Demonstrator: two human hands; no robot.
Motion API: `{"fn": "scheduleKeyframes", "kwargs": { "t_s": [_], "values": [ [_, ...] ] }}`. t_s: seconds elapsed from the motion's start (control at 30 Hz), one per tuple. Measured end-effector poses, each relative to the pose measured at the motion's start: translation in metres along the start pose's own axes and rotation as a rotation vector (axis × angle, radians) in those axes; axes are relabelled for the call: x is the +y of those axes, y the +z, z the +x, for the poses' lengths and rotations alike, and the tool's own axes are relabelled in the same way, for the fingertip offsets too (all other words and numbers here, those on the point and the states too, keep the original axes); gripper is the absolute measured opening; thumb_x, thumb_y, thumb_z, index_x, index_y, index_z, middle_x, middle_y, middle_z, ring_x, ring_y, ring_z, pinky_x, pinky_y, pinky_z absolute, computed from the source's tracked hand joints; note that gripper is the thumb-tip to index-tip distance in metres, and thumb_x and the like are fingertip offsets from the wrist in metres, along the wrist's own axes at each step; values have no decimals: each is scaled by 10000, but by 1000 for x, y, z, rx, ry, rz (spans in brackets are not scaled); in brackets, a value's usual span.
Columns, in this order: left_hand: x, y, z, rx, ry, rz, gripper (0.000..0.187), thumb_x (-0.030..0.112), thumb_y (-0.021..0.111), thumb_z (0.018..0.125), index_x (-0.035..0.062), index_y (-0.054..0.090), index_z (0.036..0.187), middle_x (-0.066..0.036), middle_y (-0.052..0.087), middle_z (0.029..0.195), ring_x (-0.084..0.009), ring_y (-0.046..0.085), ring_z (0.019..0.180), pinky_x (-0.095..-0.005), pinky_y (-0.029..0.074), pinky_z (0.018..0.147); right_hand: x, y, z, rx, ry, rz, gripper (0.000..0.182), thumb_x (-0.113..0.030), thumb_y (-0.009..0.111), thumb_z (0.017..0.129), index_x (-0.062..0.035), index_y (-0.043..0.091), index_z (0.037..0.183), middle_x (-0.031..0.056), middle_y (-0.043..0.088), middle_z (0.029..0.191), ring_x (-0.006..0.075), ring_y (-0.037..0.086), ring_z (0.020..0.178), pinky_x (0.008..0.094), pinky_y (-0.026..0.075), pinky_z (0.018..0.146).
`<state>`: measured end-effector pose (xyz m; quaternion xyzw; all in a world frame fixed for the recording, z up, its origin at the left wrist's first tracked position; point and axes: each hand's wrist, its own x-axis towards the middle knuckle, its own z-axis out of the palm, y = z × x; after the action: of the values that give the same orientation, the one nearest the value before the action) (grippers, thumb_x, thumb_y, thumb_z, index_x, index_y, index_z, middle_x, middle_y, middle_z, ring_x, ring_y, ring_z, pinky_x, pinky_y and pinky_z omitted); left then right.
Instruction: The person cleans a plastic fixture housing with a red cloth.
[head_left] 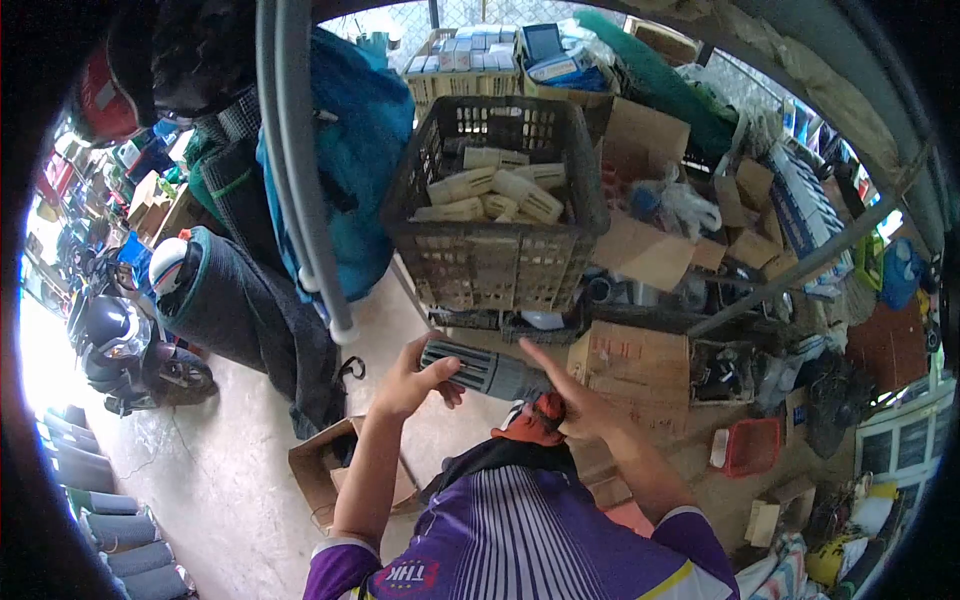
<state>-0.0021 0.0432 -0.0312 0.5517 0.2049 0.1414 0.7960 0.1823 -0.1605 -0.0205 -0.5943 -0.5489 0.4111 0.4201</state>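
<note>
A dark grey, ribbed cylindrical part (485,371) lies level between my hands, in front of my body. My left hand (418,380) is closed around its left end, with the thumb on top. At its right end, my right hand (572,395) has the index finger stretched out above the part; the other fingers are partly hidden by an orange and black thing (535,418). A black plastic crate (490,265) holding several cream-coloured slotted parts (527,193) stands just beyond my hands.
An open cardboard box (312,470) sits on the floor at lower left. A closed carton (635,375) and a red basket (752,447) are to the right. A grey metal pole (290,170) rises at left beside a blue cloth (360,160). Farther left stands a motorcycle (130,345).
</note>
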Motion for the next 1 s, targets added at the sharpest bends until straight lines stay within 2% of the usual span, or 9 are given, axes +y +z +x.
{"fn": "scheduleKeyframes", "kwargs": {
  "t_s": [0.1,0.23,0.37,0.53,0.7,0.8,0.83,0.93,1.0],
  "values": [
    [-1,24,41,62,127,-57,478,238,689,843,-91,474,1115,-165,629,797,-229,648,591,-308,547,517,9,-35,21,456,-270,-257,823,44,696,695,-106,301,1403,116,589,1118,204,622,916,330,491,836],
    [31,47,83,5,270,-53,474,203,703,832,-71,480,1148,-145,619,961,-203,644,802,-312,572,628,16,-69,34,980,-317,-270,583,-119,878,613,-49,556,1094,82,633,1000,184,627,932,306,503,821],
    [61,63,119,-6,365,12,442,147,710,824,-32,491,1163,-117,611,1004,-173,614,886,-298,564,700,14,-98,23,1140,-326,-285,481,-68,813,703,-30,553,1106,65,600,1031,154,600,915,289,481,806],
    [112,55,194,185,555,189,415,99,687,824,-23,495,1172,-109,614,1013,-178,629,885,-312,550,764,67,-123,-38,1330,-75,40,362,-45,725,789,-40,553,1108,51,595,1019,147,579,918,278,459,831],
    [118,6,332,365,777,588,435,146,728,798,18,506,1150,-79,632,965,-162,626,869,-314,525,732,112,-109,-79,1461,104,-9,297,-36,701,810,-40,564,1073,54,597,1009,160,569,932,289,449,848],
    [116,9,373,538,756,1059,474,183,749,773,40,512,1158,-116,636,964,-244,644,890,-365,520,768,126,-91,-83,1511,153,137,268,-85,722,807,-43,573,1026,58,593,994,179,556,939,308,436,865],
    [105,-7,401,411,656,1003,513,252,760,756,63,511,1163,-143,635,989,-325,623,954,-417,510,805,140,-85,-84,1541,154,132,268,-82,722,807,-42,571,1024,59,593,987,179,555,938,310,438,862],
    [89,-2,444,447,655,1475,529,290,759,755,68,499,1158,-141,606,1070,-324,591,1028,-425,511,811,113,-81,-70,1643,292,219,263,-75,717,809,-33,564,1018,63,593,970,177,564,909,312,455,832],
    [80,2,481,325,431,1601,575,297,760,743,100,481,1206,-162,527,1202,-342,540,1094,-451,516,810,107,-80,-65,1687,331,214,258,-69,711,812,-27,560,1017,68,596,955,173,574,868,306,470,799]
  ]
}}
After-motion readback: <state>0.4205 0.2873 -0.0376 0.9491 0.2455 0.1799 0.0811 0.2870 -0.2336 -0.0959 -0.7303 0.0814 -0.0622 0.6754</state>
